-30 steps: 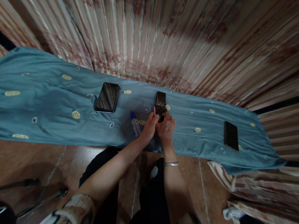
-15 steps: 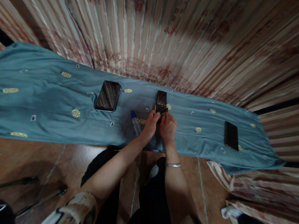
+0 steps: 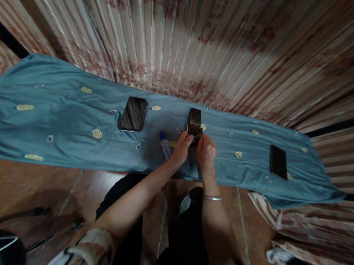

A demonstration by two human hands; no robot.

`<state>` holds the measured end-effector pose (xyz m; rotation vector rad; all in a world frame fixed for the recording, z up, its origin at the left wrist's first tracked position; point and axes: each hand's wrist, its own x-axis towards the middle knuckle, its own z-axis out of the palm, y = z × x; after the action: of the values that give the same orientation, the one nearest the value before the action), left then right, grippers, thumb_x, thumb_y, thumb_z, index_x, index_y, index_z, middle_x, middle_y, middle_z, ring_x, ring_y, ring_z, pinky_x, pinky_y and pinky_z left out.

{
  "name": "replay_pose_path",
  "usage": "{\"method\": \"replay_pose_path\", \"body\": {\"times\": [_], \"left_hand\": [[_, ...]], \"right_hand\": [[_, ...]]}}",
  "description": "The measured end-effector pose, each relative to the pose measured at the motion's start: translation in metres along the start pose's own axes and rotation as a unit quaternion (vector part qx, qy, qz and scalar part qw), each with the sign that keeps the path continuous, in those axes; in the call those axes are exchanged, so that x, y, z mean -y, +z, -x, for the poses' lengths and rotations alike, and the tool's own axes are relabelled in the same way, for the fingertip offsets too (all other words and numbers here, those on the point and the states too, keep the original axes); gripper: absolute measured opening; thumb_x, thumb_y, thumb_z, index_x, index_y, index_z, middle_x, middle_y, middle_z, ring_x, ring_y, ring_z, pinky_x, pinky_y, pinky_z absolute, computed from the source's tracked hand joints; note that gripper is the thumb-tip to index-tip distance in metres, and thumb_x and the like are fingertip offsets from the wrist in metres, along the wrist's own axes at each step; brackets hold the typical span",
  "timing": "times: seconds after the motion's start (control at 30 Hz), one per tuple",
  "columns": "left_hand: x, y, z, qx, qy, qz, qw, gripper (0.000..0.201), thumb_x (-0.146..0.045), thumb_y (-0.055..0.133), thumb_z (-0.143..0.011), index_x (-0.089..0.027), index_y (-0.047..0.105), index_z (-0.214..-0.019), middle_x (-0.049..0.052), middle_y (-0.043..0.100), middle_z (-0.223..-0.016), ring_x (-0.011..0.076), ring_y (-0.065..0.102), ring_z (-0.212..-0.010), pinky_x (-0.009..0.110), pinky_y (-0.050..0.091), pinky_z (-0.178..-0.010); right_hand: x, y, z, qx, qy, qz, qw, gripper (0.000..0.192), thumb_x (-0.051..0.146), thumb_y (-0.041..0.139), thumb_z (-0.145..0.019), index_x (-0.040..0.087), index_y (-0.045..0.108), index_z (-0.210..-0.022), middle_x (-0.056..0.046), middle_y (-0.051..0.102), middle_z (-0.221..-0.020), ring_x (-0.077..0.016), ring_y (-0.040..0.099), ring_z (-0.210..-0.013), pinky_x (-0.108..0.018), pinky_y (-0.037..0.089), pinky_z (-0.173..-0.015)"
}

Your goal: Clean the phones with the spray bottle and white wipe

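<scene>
Both hands have moved up a little since before and stay on the small dark phone (image 3: 194, 129). Left hand (image 3: 182, 150) curls around its near left corner, and right hand (image 3: 206, 151) pinches its near right side. That phone lies on the blue cloth (image 3: 59, 120) over the bench. Just left of the hands lies a little bottle (image 3: 165, 144). Two more phones, a big one (image 3: 133, 114) and a black one (image 3: 278, 162), lie well apart.

Small phone's (image 3: 195, 125) near end hidden behind fingers (image 3: 189, 138) — grip unclear.
</scene>
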<state>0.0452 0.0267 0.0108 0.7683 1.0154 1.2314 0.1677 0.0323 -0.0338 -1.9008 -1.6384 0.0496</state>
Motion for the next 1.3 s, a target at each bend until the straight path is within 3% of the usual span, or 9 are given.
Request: {"method": "replay_pose_path", "body": {"times": [0.17,0.33,0.43,0.57,0.63,0.8,0.93,1.1,1.3], "left_hand": [[0.0,-0.008,0.004,-0.002,0.009,0.01,1.0,0.014,-0.021,0.064,-0.095,-0.022,0.076,-0.104,0.006,0.076,-0.127,0.0246,0.056,-0.143,0.039,0.034,-0.126],[0.005,-0.012,0.008,-0.021,-0.042,0.075,0.996,0.014,-0.022,0.068,-0.094,-0.022,0.075,-0.107,0.007,0.073,-0.137,0.0227,0.058,-0.143,0.039,0.036,-0.125],[0.001,-0.013,0.015,-0.015,-0.074,0.096,0.992,0.014,-0.022,0.072,-0.091,-0.023,0.075,-0.104,0.004,0.077,-0.121,0.0223,0.068,-0.127,0.038,0.047,-0.114],[-0.009,-0.017,0.025,0.012,-0.12,0.146,0.982,0.009,-0.023,0.075,-0.087,-0.02,0.076,-0.096,0.002,0.075,-0.09,0.0169,0.071,-0.087,0.03,0.056,-0.083],[-0.014,-0.021,0.029,0.026,-0.131,0.169,0.976,0.007,-0.022,0.075,-0.086,-0.018,0.076,-0.091,0.001,0.073,-0.083,0.0141,0.067,-0.077,0.027,0.055,-0.076],[-0.023,-0.035,0.037,0.037,-0.15,0.175,0.972,0.013,-0.024,0.082,-0.081,-0.017,0.077,-0.091,0.002,0.074,-0.082,0.0148,0.068,-0.077,0.03,0.058,-0.079],[-0.028,-0.045,0.043,0.035,-0.173,0.176,0.968,0.013,-0.029,0.077,-0.088,-0.017,0.075,-0.089,0.002,0.073,-0.078,0.0139,0.069,-0.074,0.029,0.06,-0.077],[-0.033,-0.057,0.05,0.018,-0.174,0.173,0.969,0.016,-0.027,0.07,-0.093,-0.018,0.075,-0.082,0.003,0.076,-0.077,0.0166,0.072,-0.073,0.033,0.063,-0.08],[-0.038,-0.074,0.053,-0.005,-0.136,0.147,0.98,0.016,-0.023,0.074,-0.087,-0.015,0.075,-0.073,0.003,0.075,-0.071,0.0149,0.067,-0.061,0.03,0.06,-0.072]], "right_hand": [[-0.003,-0.013,0.0,-0.028,0.024,-0.047,0.998,0.042,0.021,0.04,-0.101,0.013,0.072,-0.127,-0.021,0.078,-0.125,-0.0292,0.074,-0.116,-0.045,0.054,-0.106],[0.0,-0.031,0.001,-0.074,0.059,-0.17,0.981,0.043,0.038,0.043,-0.102,0.018,0.074,-0.124,-0.016,0.079,-0.127,-0.0286,0.072,-0.119,-0.045,0.055,-0.106],[0.009,-0.032,0.008,-0.063,0.089,-0.352,0.93,0.045,0.055,0.054,-0.096,0.02,0.077,-0.114,-0.01,0.082,-0.113,-0.0258,0.074,-0.108,-0.042,0.058,-0.101],[0.028,-0.03,0.024,0.034,0.173,-0.556,0.812,0.047,0.064,0.067,-0.085,0.023,0.078,-0.107,-0.006,0.082,-0.106,-0.0232,0.078,-0.096,-0.037,0.063,-0.086],[0.037,-0.03,0.03,0.068,0.178,-0.577,0.794,0.045,0.058,0.078,-0.079,0.025,0.078,-0.109,-0.004,0.082,-0.108,-0.0222,0.078,-0.097,-0.035,0.064,-0.086],[0.047,-0.033,0.034,0.09,0.163,-0.571,0.8,0.044,0.051,0.087,-0.07,0.025,0.08,-0.104,-0.003,0.084,-0.107,-0.0227,0.077,-0.097,-0.036,0.064,-0.088],[0.056,-0.032,0.037,0.108,0.162,-0.58,0.791,0.044,0.058,0.086,-0.071,0.025,0.082,-0.099,-0.003,0.084,-0.101,-0.0224,0.078,-0.092,-0.036,0.065,-0.085],[0.071,-0.038,0.043,0.16,0.077,-0.52,0.836,0.05,0.071,0.073,-0.082,0.026,0.084,-0.1,-0.003,0.084,-0.101,-0.0256,0.078,-0.101,-0.041,0.062,-0.096],[0.078,-0.044,0.042,0.141,0.017,-0.459,0.877,0.054,0.075,0.065,-0.088,0.026,0.084,-0.1,-0.003,0.084,-0.114,-0.0276,0.076,-0.111,-0.044,0.057,-0.105]]}}
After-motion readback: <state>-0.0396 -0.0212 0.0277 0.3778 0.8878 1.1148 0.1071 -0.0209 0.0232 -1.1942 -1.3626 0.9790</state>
